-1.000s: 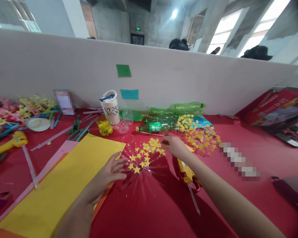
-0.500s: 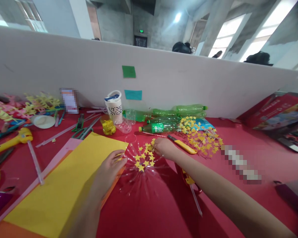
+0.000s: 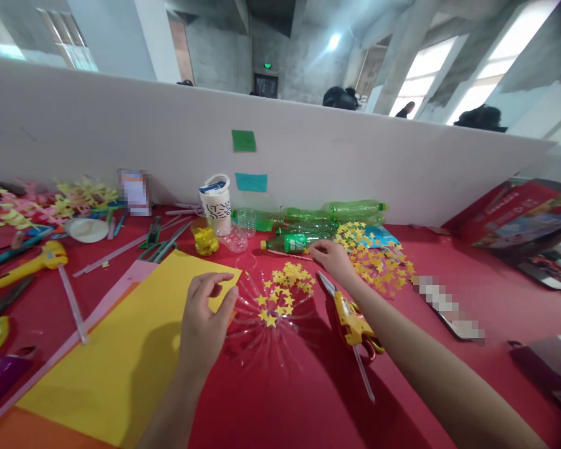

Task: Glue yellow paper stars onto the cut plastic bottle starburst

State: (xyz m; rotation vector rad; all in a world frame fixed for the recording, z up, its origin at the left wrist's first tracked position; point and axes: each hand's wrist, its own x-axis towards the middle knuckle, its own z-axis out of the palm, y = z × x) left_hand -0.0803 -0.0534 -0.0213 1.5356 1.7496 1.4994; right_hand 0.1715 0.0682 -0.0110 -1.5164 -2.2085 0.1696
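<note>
A clear plastic piece cut into thin splayed strips [image 3: 287, 344] lies on the red table, with several yellow paper stars [image 3: 290, 280] on its upper part. My left hand [image 3: 208, 315] hovers at its left, above the yellow paper [image 3: 121, 324], thumb and fingers apart and nothing between them. Beyond its right side is my right hand [image 3: 334, 262], raised near the green bottle with a label [image 3: 294, 242]. Its fingertips are pinched together; whether something small is between them is hidden. A second star-covered spray [image 3: 378, 259] stands behind the right wrist.
A yellow glue gun [image 3: 353, 321] and scissors blades [image 3: 326, 284] lie under my right forearm. Green bottles [image 3: 355, 209] and a white cup [image 3: 218, 209] line the partition [image 3: 168, 137]. Another yellow glue gun [image 3: 28, 265] rests at left. A red box [image 3: 518, 215] stands at right.
My right hand has moved from the stars to the right and slightly up, uncovering a cluster of stars. My left hand has drawn a little left and its fingers are more spread.
</note>
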